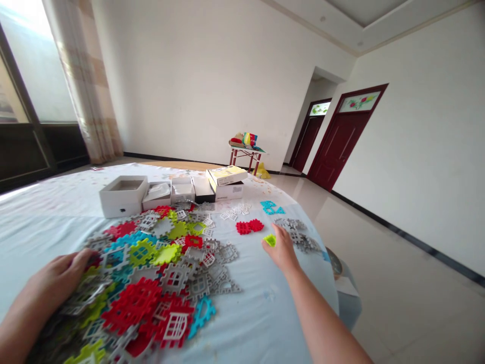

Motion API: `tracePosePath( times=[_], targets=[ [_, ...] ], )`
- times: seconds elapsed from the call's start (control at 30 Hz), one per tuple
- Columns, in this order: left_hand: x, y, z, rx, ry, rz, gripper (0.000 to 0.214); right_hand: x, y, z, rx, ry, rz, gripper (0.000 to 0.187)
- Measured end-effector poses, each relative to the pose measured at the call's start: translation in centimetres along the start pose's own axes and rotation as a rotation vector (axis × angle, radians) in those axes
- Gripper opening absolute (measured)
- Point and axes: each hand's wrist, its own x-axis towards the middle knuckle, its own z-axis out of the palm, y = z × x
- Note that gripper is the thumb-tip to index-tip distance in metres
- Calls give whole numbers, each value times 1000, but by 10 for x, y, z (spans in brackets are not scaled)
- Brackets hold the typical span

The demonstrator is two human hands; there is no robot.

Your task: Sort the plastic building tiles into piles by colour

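Note:
My right hand (281,247) is closed on a lime-green plastic building piece (270,240), held low over the cloth at the right of the table. Just beyond it lie a small group of red pieces (250,226), a few blue pieces (271,207) and a heap of grey pieces (299,235). My left hand (62,275) rests at the left edge of a large mixed pile of toothed building pieces (166,255) in red, grey, green, blue and white. Its fingertips reach among the pieces, and whether they grip one is hidden.
Several open white boxes (123,197) stand in a row behind the pile, with a yellow-topped box (226,175) at their right end. White window pieces (235,211) lie in front. The round table's edge (333,283) curves along the right, with a stool (346,288) below it.

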Motion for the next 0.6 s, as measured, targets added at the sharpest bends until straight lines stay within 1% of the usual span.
tracePosePath(
  times=[0.03,0.1,0.2,0.27,0.37,0.43,0.5,0.57,0.6],
  targets=[
    [-3,3,-4,-18,-61,-31,51,1,-9,-2,37,9,-51,52],
    [-9,10,-11,-51,-143,-74,54,1,-32,-3,121,-41,-161,44],
    [-16,19,-16,-60,-141,-86,54,-1,-69,5,208,-218,-317,33],
    [-18,22,-18,-67,-145,-83,54,-3,-90,16,222,-314,-390,33],
    [-21,27,-21,-94,-160,-76,55,-5,-109,34,217,-382,-422,36],
    [-23,29,-24,-100,-155,-79,56,-6,-114,43,218,-399,-418,31],
    [-24,29,-25,-89,-147,-89,57,-5,-115,46,241,-381,-415,22],
    [-22,22,-21,-69,-144,-83,56,-4,-113,44,294,-313,-408,18],
    [-18,17,-16,-46,-116,-66,54,-3,-111,41,326,-263,-392,18]
  ],
)
